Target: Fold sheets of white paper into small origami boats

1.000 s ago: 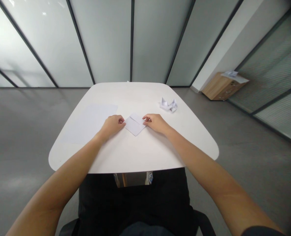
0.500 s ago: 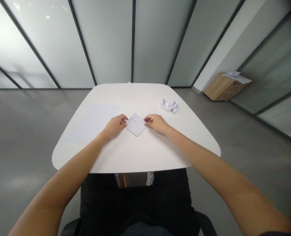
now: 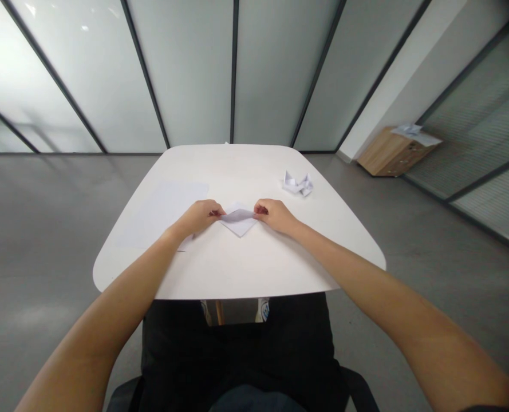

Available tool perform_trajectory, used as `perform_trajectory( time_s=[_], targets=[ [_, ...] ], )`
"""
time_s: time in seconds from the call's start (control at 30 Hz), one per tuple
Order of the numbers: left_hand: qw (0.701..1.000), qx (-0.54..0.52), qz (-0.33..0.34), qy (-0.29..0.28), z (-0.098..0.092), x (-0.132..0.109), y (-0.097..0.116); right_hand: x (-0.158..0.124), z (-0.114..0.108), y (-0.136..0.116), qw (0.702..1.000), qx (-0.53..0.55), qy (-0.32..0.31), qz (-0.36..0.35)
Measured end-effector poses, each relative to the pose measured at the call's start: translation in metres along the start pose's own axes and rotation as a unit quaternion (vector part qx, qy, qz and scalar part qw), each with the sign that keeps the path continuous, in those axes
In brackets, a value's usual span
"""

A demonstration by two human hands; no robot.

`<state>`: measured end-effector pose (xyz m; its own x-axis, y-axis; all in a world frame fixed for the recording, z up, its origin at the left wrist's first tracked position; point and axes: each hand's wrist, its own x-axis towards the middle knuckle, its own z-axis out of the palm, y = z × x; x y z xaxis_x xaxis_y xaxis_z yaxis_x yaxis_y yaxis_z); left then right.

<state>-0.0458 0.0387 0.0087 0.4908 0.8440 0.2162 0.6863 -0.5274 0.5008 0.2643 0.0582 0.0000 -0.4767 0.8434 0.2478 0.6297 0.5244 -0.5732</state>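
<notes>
Matt white paper (image 3: 238,227) on a smooth white tabletop (image 3: 237,269).

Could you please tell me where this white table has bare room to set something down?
Bare tabletop lies between the folded paper and near edge, and beyond the flat sheet and origami piece. It is crowded between the left hand and right hand.

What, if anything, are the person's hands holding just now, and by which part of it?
The left hand and right hand both pinch a folded white paper, each at one side corner of its raised top layer.
</notes>
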Motion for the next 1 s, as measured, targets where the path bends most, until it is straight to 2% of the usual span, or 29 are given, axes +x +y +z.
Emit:
perform_trajectory(
  time_s=[0.23, 0.47, 0.6, 0.77, 1.0],
  targets=[
    [0.994, 0.073, 0.076, -0.023, -0.005, -0.002, 0.009, -0.017, -0.005, -0.007, 0.984, -0.139, -0.008, -0.109],
    [0.984, 0.143, 0.094, -0.039, -0.001, -0.004, 0.018, -0.027, -0.009, -0.028, 0.920, -0.356, -0.059, -0.154],
    [0.977, 0.172, 0.115, -0.046, -0.002, -0.005, 0.024, -0.028, -0.011, -0.035, 0.906, -0.384, -0.074, -0.161],
    [0.968, 0.206, 0.126, -0.065, -0.003, -0.009, 0.031, -0.030, -0.011, -0.036, 0.911, -0.377, -0.084, -0.144],
    [0.981, 0.146, 0.108, -0.070, -0.005, -0.014, 0.030, -0.032, -0.011, -0.036, 0.913, -0.379, -0.076, -0.131]
  ],
)
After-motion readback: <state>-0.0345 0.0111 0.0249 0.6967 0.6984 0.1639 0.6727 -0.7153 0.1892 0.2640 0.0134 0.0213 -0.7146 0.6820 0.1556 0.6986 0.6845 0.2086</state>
